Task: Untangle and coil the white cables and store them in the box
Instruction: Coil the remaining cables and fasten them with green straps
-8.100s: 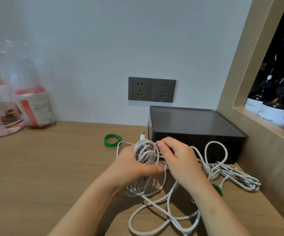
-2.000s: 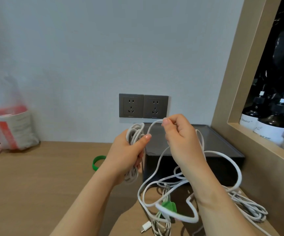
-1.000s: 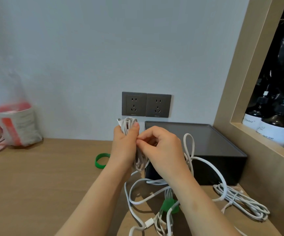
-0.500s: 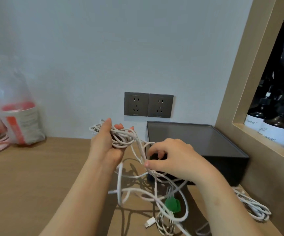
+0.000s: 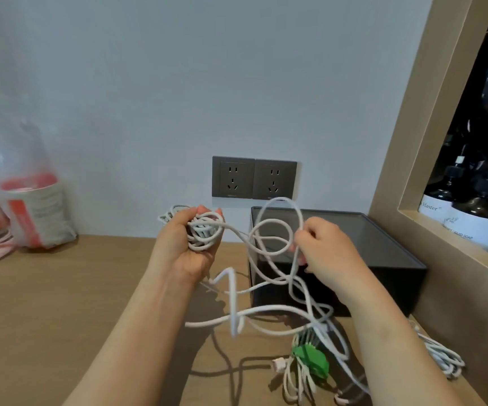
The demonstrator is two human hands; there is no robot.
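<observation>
The left hand [image 5: 190, 244] grips a wad of white cable [image 5: 204, 231]; the right hand [image 5: 323, 249] pinches a loose loop [image 5: 277, 227] above the bench [image 5: 61, 303].

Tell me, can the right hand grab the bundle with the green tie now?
Probably not yet: the right hand pinches a loose cable loop, though the green-tied bundle lies close below.

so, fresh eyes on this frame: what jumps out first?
The tangle, mid-frame: the left hand grips a wad of white cable, and the right hand pinches a loop of it, with slack sagging to the desk. Behind the hands sits the black box. At bottom right a green tie wraps a second coil.
</observation>
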